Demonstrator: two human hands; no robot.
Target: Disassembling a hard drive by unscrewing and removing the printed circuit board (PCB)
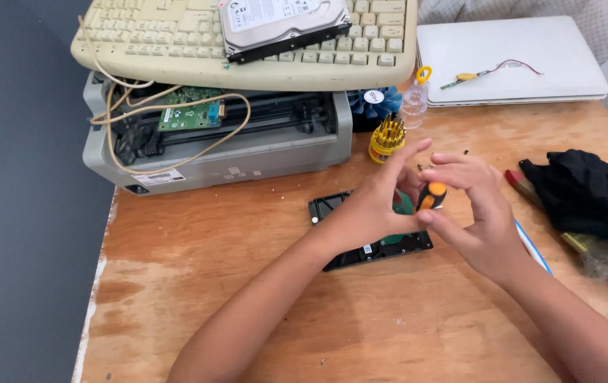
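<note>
Head view, looking down on a wooden desk (247, 298). Both hands meet above a black hard drive (360, 245) that lies flat on the desk near its middle, circuit-board side up, with a green board partly visible between the hands.

Left hand (375, 202): fingers extended and loosely curved, resting over the drive and touching the handle of a small screwdriver (431, 195). The hand is mostly open; it steadies rather than clamps.

Right hand (477, 213): fingers curled around the orange-and-black screwdriver handle, thumb and fingertips closed on it. The handle stands roughly upright over the drive. The tip is hidden behind the hands, so contact with the drive cannot be confirmed, though it appears to point down at the board.

Surrounding items:
- A yellow bit holder (387, 138) filled with bits stands just behind the hands.
- A small clear bottle (414, 99) with a yellow ring stands beside a blue fan (378, 103).
- A grey printer (226, 142), cover off, holds a green circuit board (192, 110) and a looped beige cable.
- A beige keyboard (176, 39) lies on top of the printer, with a second hard drive (282, 21) on it.
- A white laptop (509, 60), closed, carries a small tool with red wire.
- A black cloth (587, 206) lies at the right edge.
</note>
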